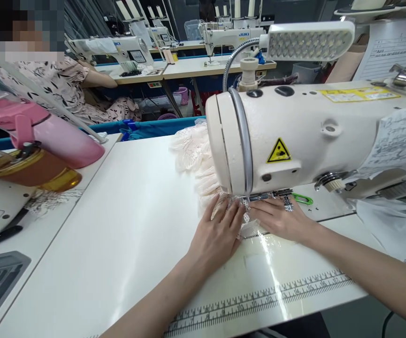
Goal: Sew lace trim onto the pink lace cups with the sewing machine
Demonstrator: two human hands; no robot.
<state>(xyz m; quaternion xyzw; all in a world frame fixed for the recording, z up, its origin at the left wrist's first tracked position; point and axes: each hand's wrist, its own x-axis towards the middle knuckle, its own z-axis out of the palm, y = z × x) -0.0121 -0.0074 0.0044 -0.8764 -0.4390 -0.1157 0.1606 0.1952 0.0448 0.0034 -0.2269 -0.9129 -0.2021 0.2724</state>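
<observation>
Pale cream lace fabric [192, 152], sheer and ruffled, lies bunched in soft folds at nine o'clock from the white sewing machine head [228, 141]. Its narrow openwork trim [246, 213] shows at about six o'clock, apparently near the hidden needle.

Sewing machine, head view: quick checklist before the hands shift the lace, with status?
1. Left hand flat on the lace: ok.
2. Right hand clear of the needle: cannot tell, the sewing machine hides the needle.
3. Lace smooth left of the machine: not ok, it is bunched.
4. Green clip apart from the lace: ok, it lies beyond the right hand.
5. Pink bottle away from the lace: ok, far left.
</observation>
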